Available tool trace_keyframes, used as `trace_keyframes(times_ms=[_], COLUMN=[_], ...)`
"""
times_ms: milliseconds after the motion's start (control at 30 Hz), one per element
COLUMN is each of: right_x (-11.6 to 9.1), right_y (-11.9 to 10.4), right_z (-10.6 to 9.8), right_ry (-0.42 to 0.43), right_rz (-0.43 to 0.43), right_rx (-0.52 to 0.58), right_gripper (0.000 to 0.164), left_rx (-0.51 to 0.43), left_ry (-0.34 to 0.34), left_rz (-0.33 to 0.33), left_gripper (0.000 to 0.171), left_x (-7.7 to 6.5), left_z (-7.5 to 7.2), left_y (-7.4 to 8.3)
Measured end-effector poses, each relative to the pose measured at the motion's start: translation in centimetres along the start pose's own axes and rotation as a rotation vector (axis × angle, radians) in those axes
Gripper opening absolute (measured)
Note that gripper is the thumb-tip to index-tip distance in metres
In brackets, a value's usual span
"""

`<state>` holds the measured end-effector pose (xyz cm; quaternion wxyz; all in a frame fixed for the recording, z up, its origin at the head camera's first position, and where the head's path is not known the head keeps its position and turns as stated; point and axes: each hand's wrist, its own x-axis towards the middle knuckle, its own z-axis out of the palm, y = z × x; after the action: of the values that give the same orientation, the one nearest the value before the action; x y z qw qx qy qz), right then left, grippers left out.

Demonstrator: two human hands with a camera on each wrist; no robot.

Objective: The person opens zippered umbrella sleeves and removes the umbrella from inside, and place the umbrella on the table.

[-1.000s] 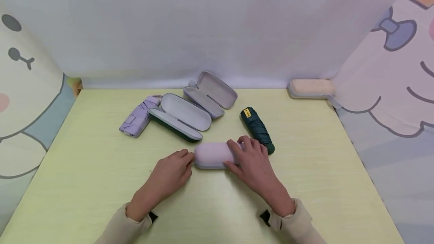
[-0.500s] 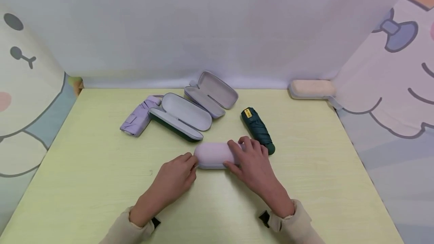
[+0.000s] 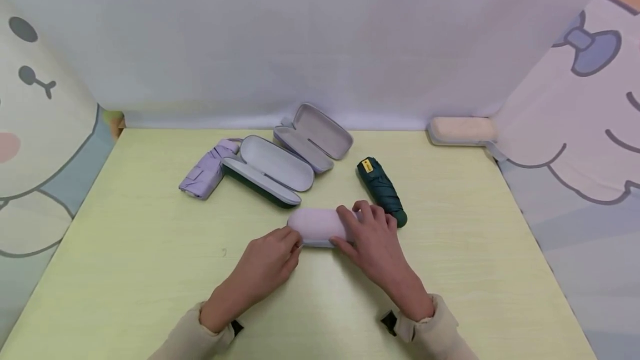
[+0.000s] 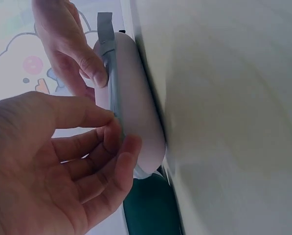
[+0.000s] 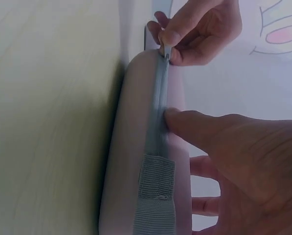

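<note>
A pink zippered case (image 3: pixel 315 222) lies lengthwise across the table in the head view. My left hand (image 3: pixel 270 263) is at its near left corner, thumb and forefinger pinching the small zipper pull (image 5: pixel 168 51), seen in the right wrist view. My right hand (image 3: pixel 372 246) grips the right part of the case, thumb on the near side and fingers over the top to the far side. The grey zipper (image 5: pixel 159 98) runs along the near side, toward a ribbed grey tab (image 5: pixel 156 181) near the right end. The right hand's fingertips are partly hidden behind the case in its wrist view.
Behind the pink case lie an open dark green glasses case (image 3: pixel 260 182) and an open lilac glasses case (image 3: pixel 305 149). A folded purple umbrella (image 3: pixel 204 175) is left of them. A folded dark green umbrella (image 3: pixel 382 190) lies by my right hand. A peach zippered case (image 3: pixel 462 129) sits far right.
My left hand has moved right, from the left end of the pink case round its corner onto the near side. The right hand keeps its grip and the case stays in place.
</note>
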<state>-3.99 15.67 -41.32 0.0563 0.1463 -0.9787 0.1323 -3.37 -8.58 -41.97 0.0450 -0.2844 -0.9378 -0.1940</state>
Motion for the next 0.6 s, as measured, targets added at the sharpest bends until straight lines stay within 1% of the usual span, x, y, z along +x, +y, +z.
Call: trace_keyframes(times_ms=[67, 167, 267, 433, 600], right_x=[0.0, -0.1, -0.1, -0.2, -0.3], right_y=[-0.2, -0.5, -0.6, -0.3, 0.6], right_z=[0.1, 0.1, 0.0, -1.0, -2.1], right_ry=[-0.005, -0.016, -0.029, -0.064, -0.139], right_rz=[0.020, 0.047, 0.055, 0.016, -0.025], right_rx=[0.005, 0.006, 0.003, 0.016, 0.088], right_gripper=[0.056, 0.056, 0.056, 0.055, 0.055], left_rx=[0.009, 0.018, 0.011, 0.007, 0.032], left_ry=[-0.003, -0.002, -0.003, 0.004, 0.023], left_rz=[-0.001, -0.022, -0.043, -0.061, -0.063], left_gripper=[0.007, 0.008, 0.010, 0.012, 0.012], left_x=[0.2, 0.4, 0.5, 0.8, 1.1], left_z=[0.0, 0.1, 0.1, 0.1, 0.0], left_y=[0.1, 0.1, 0.2, 0.0, -0.5])
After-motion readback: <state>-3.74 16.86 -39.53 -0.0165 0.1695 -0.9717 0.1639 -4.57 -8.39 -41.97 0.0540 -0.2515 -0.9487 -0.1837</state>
